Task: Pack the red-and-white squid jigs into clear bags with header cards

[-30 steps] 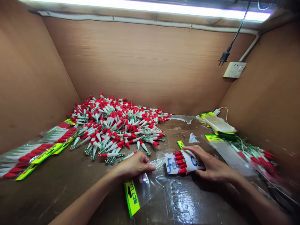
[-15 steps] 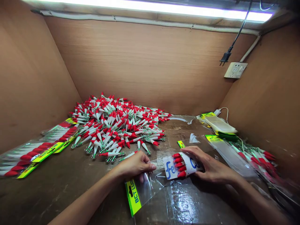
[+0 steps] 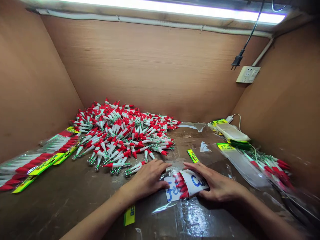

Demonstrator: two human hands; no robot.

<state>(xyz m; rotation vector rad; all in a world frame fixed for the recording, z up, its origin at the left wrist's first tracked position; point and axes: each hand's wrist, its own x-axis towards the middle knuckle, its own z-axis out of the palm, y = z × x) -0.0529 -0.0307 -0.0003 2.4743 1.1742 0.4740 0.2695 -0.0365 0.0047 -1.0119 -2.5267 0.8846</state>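
Observation:
My right hand (image 3: pixel 220 185) grips a white card sleeve (image 3: pixel 193 181) marked with blue handwriting. Several red-tipped lures (image 3: pixel 182 186) show in its opening, facing left; their other ends are hidden. At the sleeve's left end is my left hand (image 3: pixel 151 176), curved round the clear film of a plastic bag, thumb by the card's edge and forefinger stretched above. Under my left wrist sticks out the bag's yellow-green header (image 3: pixel 129 215). Film glints around the card's left end, though the bag's exact edge is hard to make out.
A big pile of loose red-and-white lures (image 3: pixel 125 130) lies at the back. Filled packs (image 3: pixel 42 163) rest at left. On the right are empty bags (image 3: pixel 227 130) and more lures (image 3: pixel 277 168). A plug (image 3: pixel 236 61) hangs near a wall socket (image 3: pixel 248 74).
The card sleeve with lures has moved left and slightly down, up to my left hand and into the film. My left hand's pinch has widened. The view has shifted slightly.

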